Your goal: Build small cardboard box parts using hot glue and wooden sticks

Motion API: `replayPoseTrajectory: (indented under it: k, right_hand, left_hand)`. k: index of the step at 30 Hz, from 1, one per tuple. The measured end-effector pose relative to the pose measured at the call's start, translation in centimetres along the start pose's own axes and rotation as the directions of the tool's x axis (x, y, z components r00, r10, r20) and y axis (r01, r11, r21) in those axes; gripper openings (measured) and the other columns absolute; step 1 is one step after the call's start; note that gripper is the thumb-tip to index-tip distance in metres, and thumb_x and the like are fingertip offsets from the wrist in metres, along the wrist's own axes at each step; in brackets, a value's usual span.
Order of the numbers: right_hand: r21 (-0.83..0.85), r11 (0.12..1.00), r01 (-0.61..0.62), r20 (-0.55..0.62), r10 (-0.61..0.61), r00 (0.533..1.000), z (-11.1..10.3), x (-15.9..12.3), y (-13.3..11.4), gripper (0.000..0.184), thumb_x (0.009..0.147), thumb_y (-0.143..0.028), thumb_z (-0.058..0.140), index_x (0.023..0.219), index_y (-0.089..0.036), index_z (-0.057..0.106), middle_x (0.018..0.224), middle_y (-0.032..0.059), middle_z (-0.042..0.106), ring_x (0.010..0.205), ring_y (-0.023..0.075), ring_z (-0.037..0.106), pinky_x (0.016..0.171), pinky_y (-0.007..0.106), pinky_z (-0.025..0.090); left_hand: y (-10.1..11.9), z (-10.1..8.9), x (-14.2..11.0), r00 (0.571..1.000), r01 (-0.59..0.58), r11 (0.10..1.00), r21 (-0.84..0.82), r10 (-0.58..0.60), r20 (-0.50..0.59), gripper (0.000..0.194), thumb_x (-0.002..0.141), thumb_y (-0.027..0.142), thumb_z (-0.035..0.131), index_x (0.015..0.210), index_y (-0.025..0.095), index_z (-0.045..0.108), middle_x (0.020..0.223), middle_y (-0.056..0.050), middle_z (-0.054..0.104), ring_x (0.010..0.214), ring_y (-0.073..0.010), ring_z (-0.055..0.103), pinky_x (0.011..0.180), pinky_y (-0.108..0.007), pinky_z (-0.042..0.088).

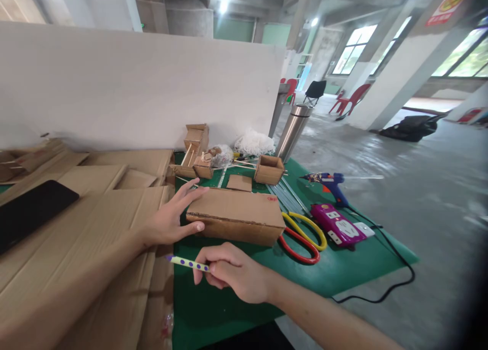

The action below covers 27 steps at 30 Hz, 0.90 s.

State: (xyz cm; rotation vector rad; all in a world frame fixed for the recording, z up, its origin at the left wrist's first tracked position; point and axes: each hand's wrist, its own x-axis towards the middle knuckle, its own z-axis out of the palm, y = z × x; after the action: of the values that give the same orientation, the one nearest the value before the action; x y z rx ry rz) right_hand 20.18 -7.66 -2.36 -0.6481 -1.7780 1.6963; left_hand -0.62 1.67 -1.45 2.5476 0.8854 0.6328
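A closed, long cardboard box [232,208] lies on the green table in front of me. My left hand [173,215] is at the box's left end, thumb and fingers spread apart around its corner. Below the box, my right hand [232,271] grips a pencil [189,263], pale with purple dots, between thumb and fingers. The pencil points left and stays apart from the box. Scissors with red and yellow handles [305,238] lie at the box's right end, their blades out of sight. A small flat cardboard piece [239,182] sits just behind the box.
Flattened cardboard sheets [87,238] with a black phone [38,210] cover the left. To the right are a glue gun [330,182], a purple power strip [337,225] and its cord. Behind stand an open cardboard box [269,170] and a steel flask [293,131].
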Motion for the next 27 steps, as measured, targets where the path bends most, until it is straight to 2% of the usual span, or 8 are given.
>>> replayPoseTrajectory:
  k: [6,20,27]
  right_hand:
    - [0.005,1.000,-0.002,-0.001,0.002,1.000,0.07,0.03,0.15,0.025,0.081,-0.009,0.036,0.084,-0.015,0.060,0.056,-0.0060,0.041,0.051,0.0092,0.036,0.051,0.022,0.030]
    - [0.005,1.000,0.013,-0.007,-0.013,1.000,0.22,0.02,0.04,0.023,0.082,-0.011,0.037,0.082,-0.015,0.060,0.055,-0.0064,0.040,0.050,0.0088,0.035,0.050,0.022,0.029]
    - [-0.007,1.000,0.007,-0.008,-0.007,1.000,0.03,0.04,0.00,0.025,0.080,-0.009,0.036,0.083,-0.015,0.060,0.055,-0.0060,0.041,0.050,0.0092,0.037,0.050,0.022,0.030]
  left_hand:
    - [-0.19,0.18,-0.09,1.000,0.002,1.000,0.017,-0.003,0.021,0.061,0.094,0.039,0.059,0.149,0.029,0.034,0.159,-0.012,0.027,0.144,-0.0330,0.035,0.117,-0.050,0.033]
    - [-0.04,0.17,-0.09,1.000,0.008,0.999,0.032,-0.008,-0.006,0.052,0.093,0.036,0.060,0.142,0.028,0.045,0.157,-0.010,0.032,0.141,-0.0324,0.039,0.116,-0.050,0.035]
    - [-0.02,0.07,-0.25,0.996,-0.087,0.992,0.087,0.086,0.008,0.055,0.094,0.034,0.059,0.146,0.027,0.042,0.158,-0.008,0.038,0.142,-0.0275,0.040,0.117,-0.044,0.035]
